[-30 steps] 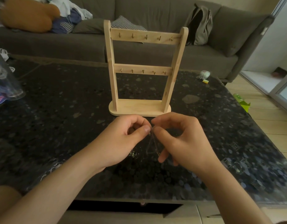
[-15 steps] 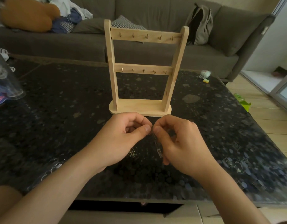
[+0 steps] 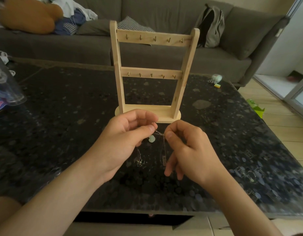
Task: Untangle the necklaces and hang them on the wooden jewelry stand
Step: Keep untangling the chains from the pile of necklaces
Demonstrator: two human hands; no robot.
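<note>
Apart now go the two hands, where half a second ago thumb tips were nearly touching: a short run of chain is drawn out between them. Left hand (image 3: 125, 138) pinches thumb against forefinger on the necklaces (image 3: 158, 133), and a pale green pendant (image 3: 151, 138), unseen in the earlier frames, dangles just below that thumb. Right hand (image 3: 190, 149) pinches the other end of the taut bit, its lower fingers loosely spread downward. From the right pinch a strand drops straight with a small bar tag (image 3: 164, 160) at its end; a second strand with a tiny charm (image 3: 139, 162) hangs under the left palm. Both hang above the dark speckled table (image 3: 62, 133).

Wooden jewelry stand (image 3: 152, 74) sits just behind the knuckles, base almost touching the left hand's fingers, hooks on both rails bare. Open tabletop lies wide to either side; clear plastic packaging (image 3: 6, 86) crowds the far left edge, a small keyring trinket (image 3: 215, 78) sits near the back right edge. Near table edge runs under both forearms.
</note>
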